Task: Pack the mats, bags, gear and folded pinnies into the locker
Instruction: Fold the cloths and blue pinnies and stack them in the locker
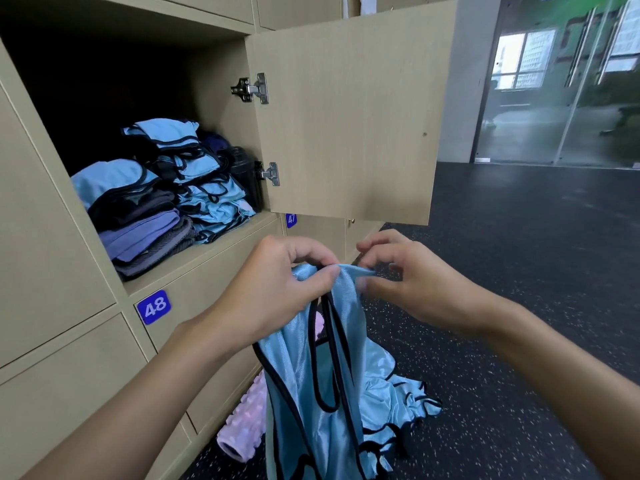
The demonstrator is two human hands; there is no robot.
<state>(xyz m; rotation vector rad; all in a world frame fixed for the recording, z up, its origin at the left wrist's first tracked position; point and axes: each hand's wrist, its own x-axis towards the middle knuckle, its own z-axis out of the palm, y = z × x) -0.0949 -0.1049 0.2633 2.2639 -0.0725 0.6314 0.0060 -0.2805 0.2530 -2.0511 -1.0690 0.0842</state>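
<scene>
Both hands are closed in a pinch on the task's item. The left hand (277, 289) has its thumb and curled fingers on the top edge of a pale blue, shiny pinny with black trim (322, 393), and the right hand (415, 289) nips the same edge just beside it. The garment hangs unfolded at six o'clock, its lower end out of sight below the frame. First risk, in my judgement: the fabric looks slippery and the grips are small, so it could slide free. Second: its black loops hang close to the loose heap of matching blue pinnies on the dark speckled floor (398, 410) at five o'clock and could snag. Third: inside the open beige wooden locker (214, 251) at ten o'clock, the taller stack of folded blue pinnies (197, 181) bulges toward the shelf lip, so another layer may tip it out. Count: one pinny in hand. The floor heap cannot be counted. One pink knobbly foam roller (242, 427) lies at seven o'clock. There are two stacks in the locker, the second being folded purple and grey mats topped with blue (145, 233). One black container (244, 174) stands behind them. The open door (346, 116) has two hinges, and two blue number plates are visible.
</scene>
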